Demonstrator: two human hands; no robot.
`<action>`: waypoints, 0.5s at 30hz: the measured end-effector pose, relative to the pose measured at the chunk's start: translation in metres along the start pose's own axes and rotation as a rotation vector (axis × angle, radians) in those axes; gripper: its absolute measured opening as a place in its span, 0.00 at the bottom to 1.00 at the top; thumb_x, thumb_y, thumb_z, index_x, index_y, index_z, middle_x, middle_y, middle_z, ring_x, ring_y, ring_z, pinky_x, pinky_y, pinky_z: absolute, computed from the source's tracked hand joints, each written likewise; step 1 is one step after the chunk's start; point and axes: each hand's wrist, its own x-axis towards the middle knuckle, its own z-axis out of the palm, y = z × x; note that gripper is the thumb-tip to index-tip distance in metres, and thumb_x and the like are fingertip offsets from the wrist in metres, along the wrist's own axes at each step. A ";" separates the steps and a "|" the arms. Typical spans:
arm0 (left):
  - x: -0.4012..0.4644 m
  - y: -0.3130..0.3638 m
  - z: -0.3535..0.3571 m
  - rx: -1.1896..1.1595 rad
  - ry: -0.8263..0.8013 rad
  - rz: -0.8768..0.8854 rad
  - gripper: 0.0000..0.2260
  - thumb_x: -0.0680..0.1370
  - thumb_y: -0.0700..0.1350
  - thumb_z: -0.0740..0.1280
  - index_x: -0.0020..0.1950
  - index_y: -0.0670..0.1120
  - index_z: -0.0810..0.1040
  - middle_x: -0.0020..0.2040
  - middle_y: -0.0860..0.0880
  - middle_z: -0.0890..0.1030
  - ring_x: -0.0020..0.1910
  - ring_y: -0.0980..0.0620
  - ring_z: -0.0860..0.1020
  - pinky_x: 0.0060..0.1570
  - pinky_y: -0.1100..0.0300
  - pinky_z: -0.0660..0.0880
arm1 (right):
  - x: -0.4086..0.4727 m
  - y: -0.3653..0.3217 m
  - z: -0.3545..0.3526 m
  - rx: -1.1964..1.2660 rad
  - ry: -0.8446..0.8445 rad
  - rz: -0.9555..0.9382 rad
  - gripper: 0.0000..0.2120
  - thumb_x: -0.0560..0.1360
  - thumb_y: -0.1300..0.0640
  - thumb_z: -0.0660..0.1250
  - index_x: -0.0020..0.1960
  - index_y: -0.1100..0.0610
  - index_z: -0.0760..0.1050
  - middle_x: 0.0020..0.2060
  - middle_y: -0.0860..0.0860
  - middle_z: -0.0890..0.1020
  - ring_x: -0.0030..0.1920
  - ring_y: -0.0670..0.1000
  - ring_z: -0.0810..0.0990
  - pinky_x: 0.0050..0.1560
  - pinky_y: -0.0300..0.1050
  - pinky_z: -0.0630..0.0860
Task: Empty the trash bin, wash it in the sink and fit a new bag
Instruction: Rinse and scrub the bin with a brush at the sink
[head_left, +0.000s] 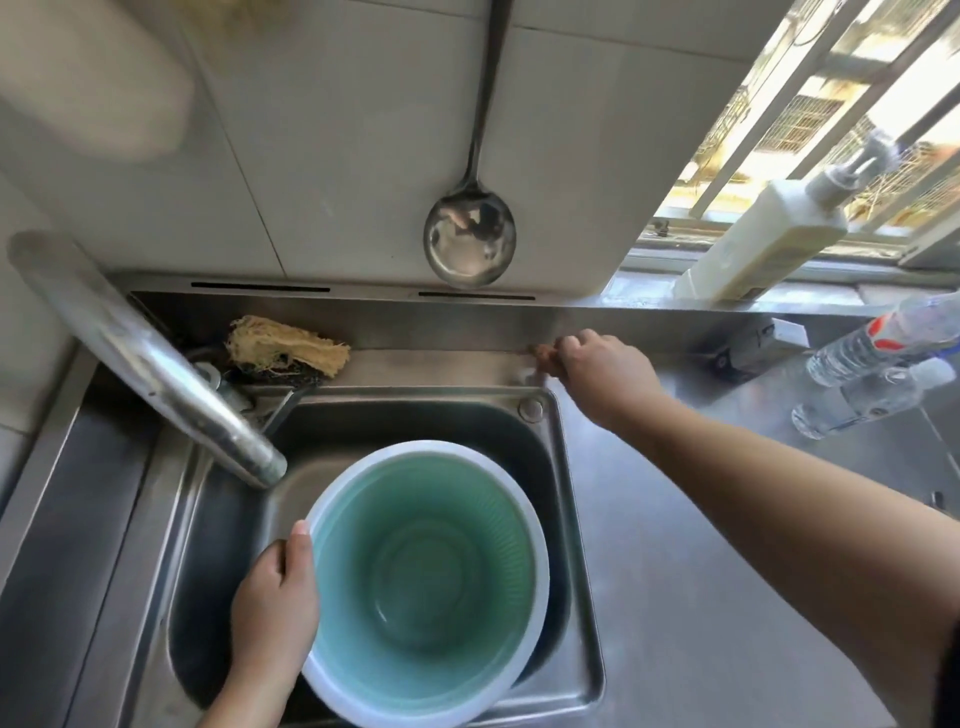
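Observation:
A round trash bin (426, 571), white outside and teal inside, stands empty and upright in the steel sink (558, 467). My left hand (275, 587) grips the bin's left rim, thumb over the edge. My right hand (597, 374) reaches to the ledge behind the sink's far right corner, fingers curled down beside a small white knob (527, 375). The fingertips are hidden, so I cannot tell whether they hold anything. The faucet spout (156, 364) ends above the bin's left side; no water runs.
A fibrous scrubber (285, 345) lies on the back ledge. A steel ladle (470, 244) hangs on the tiled wall. A white pump bottle (763, 244) stands on the window sill, and two clear bottles (878, 374) lie on the steel counter (701, 571) at right.

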 end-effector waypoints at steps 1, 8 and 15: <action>0.000 0.000 0.001 0.004 0.005 0.005 0.17 0.83 0.57 0.57 0.39 0.50 0.75 0.35 0.52 0.74 0.40 0.45 0.72 0.43 0.51 0.69 | 0.007 0.008 0.009 -0.014 -0.005 0.043 0.07 0.79 0.57 0.62 0.55 0.58 0.73 0.51 0.56 0.79 0.50 0.62 0.79 0.43 0.51 0.75; 0.000 -0.009 0.004 -0.013 0.041 0.021 0.15 0.82 0.57 0.57 0.44 0.51 0.77 0.42 0.46 0.77 0.44 0.45 0.72 0.45 0.51 0.69 | 0.003 0.000 0.070 0.093 -0.116 0.081 0.18 0.78 0.49 0.60 0.59 0.62 0.73 0.59 0.61 0.76 0.59 0.64 0.74 0.59 0.57 0.73; -0.002 -0.014 0.006 0.008 0.079 -0.003 0.22 0.83 0.58 0.56 0.56 0.44 0.82 0.52 0.40 0.83 0.52 0.39 0.78 0.48 0.50 0.71 | -0.006 -0.021 0.097 0.112 -0.218 0.166 0.41 0.79 0.35 0.51 0.78 0.66 0.54 0.78 0.65 0.53 0.77 0.65 0.51 0.75 0.65 0.48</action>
